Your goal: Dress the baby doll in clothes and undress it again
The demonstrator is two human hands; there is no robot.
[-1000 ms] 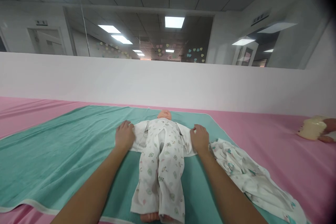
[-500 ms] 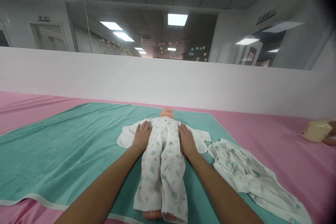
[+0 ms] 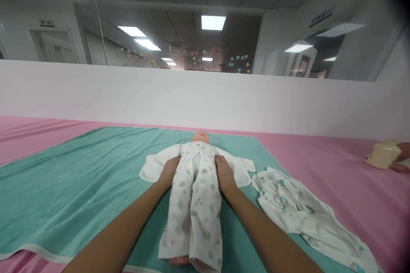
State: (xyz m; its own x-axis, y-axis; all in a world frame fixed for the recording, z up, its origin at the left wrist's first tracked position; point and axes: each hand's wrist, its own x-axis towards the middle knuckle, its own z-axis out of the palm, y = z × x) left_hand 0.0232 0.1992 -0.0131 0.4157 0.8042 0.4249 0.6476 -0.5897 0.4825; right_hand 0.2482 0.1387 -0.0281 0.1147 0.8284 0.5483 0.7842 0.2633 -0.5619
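Soft printed cotton clothes the smooth plastic doll point(image 3: 195, 179) — beneath it, a matt teal terry towel point(image 3: 80, 179) on pink sheeting point(image 3: 336, 170).

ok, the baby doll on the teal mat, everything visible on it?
The baby doll lies face up on the teal mat, head away from the camera, bare feet nearest. It wears a white printed soft-cloth sleepsuit, over an opened white garment. The left hand and right hand rest against its sides.

**Dressed doll lying face up**

The baby doll point(image 3: 200, 137) lies on its back near the middle of the green towel point(image 3: 80, 179), head toward 12 o'clock, bare feet toward 6; a white printed suit point(image 3: 192, 196) covers trunk and legs; plain white sleeves spread flat toward 9 and 3.
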